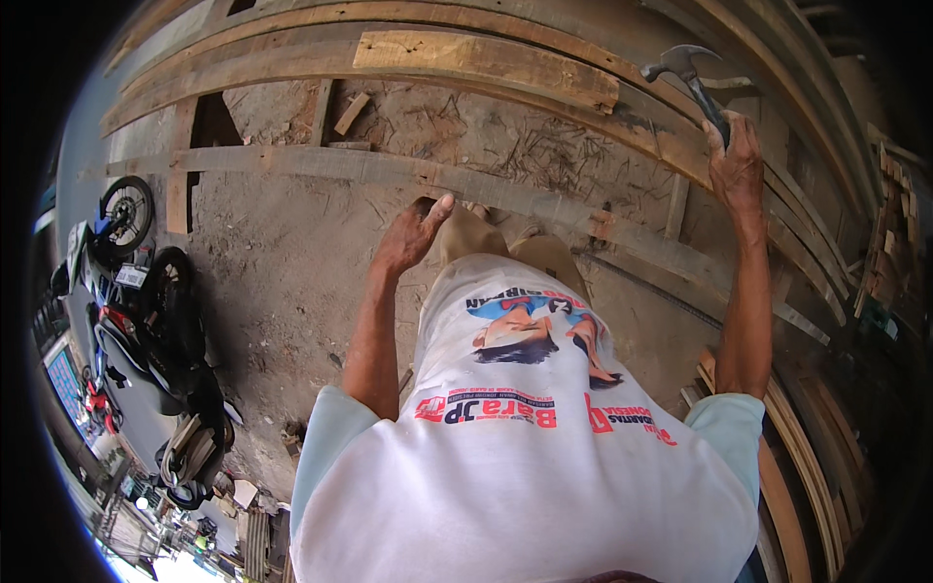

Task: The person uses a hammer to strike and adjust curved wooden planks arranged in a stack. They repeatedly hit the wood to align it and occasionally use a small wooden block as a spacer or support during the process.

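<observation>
At the upper right, above a set of long timber beams [321,53], the right hand [736,165] grips a claw hammer [700,92] by its dark handle, fingers wrapped round it near the lower end. The hammer's metal head is dull grey, with a curved, tapering claw at one side and a blunt face at the other.

Near the middle, the left hand [413,235] is partly curled with the thumb extended, close to the tan trousers [471,238]; its fingers are mostly hidden, so whether it holds anything I cannot tell. Just beyond it runs a long, narrow plank [330,165], greyish, weathered and rough, which the lens bends into an arc.

Farther off, a shorter, yellowish board [486,63] with visible grain and a ragged right end lies along the darker beams. A small wooden block [352,114] sits on the brown, gritty earth floor [282,301], and thin, dry, splinter-like scraps [530,146] are strewn to its right. More sawn planks [792,496], straight-edged and pale brown, lie at lower right. A motorcycle [136,340] with black rubber tyres stands at left. The person's shirt [525,505] is smooth white cloth with a coloured print and pale blue sleeves.
</observation>
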`<state>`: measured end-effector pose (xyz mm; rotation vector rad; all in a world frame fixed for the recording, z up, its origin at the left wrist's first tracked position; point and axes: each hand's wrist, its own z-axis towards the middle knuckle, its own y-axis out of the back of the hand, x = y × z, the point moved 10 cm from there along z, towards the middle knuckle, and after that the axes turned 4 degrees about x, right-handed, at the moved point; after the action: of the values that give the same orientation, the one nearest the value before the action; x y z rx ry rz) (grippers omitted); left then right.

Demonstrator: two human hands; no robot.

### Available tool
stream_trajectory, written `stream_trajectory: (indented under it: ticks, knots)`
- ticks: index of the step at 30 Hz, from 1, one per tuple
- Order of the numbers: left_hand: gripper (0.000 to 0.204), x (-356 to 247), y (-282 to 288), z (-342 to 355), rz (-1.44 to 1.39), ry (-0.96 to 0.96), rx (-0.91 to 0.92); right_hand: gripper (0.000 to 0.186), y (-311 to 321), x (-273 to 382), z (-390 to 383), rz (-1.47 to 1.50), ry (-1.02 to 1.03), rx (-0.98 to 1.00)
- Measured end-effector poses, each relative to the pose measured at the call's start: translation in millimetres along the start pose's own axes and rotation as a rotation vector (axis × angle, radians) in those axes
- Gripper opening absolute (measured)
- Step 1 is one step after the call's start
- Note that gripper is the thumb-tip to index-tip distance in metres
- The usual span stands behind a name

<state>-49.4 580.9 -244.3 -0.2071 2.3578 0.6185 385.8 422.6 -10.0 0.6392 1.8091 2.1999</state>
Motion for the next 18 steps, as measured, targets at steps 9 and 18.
stream_trajectory:
  ticks: [9, 18]
  knots:
    - [0.072, -155, -48, -88, -0.107, -0.361, -0.125, 0.047, -35, 22, -170, 0.633, -0.248, 0.459]
    - [0.080, -203, -85, -71, 0.371, -0.552, -0.167, 0.044, -50, 93, -184, 0.611, -0.172, 0.536]
